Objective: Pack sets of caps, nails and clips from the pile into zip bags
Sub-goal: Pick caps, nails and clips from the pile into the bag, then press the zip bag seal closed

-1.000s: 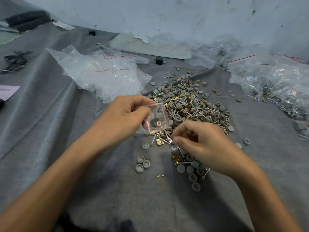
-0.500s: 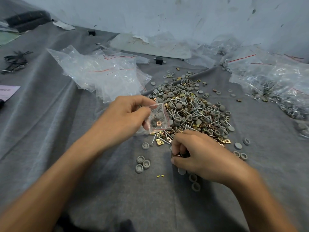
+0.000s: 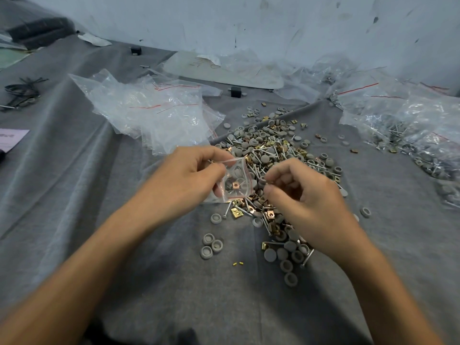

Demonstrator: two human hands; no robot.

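Note:
My left hand (image 3: 189, 180) grips a small clear zip bag (image 3: 236, 181) by its mouth, above the near edge of the pile (image 3: 278, 155) of grey caps, silver nails and brass clips. The bag holds a copper clip and some grey caps. My right hand (image 3: 306, 202) hovers just right of the bag with fingers curled; thumb and forefinger pinch something small that I cannot make out. Loose grey caps (image 3: 211, 245) lie on the cloth below the bag.
A heap of unfilled zip bags (image 3: 154, 113) lies at the back left. Filled bags (image 3: 413, 135) are stacked at the right. Grey cloth (image 3: 74, 195) covers the table; a white wall stands behind. A pink paper (image 3: 11, 140) sits at the far left.
My right hand dipped down to the near edge of the pile, then rose up and toward the bag with its fingers pinched. The left hand kept the bag still.

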